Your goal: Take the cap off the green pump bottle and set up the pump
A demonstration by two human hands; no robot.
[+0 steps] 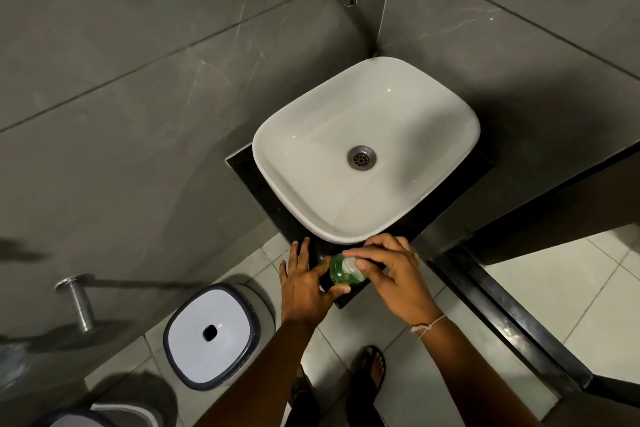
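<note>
— Green bottle (341, 274), where does it stand?
— On the dark counter (242, 166) corner, just in front of the white basin (367, 152).
— And your hands?
— My left hand (304, 282) wraps its side; my right hand (391, 270) pinches the white pump head (351, 269) (thumb on top).

The green pump bottle (341, 274) stands on the near corner of the black stone counter (242, 166), hemmed by the white ceramic basin (346, 218) just beyond and a hand on each side. Open room lies above the basin's bowl and near, over the pale floor tiles (346, 333).
</note>
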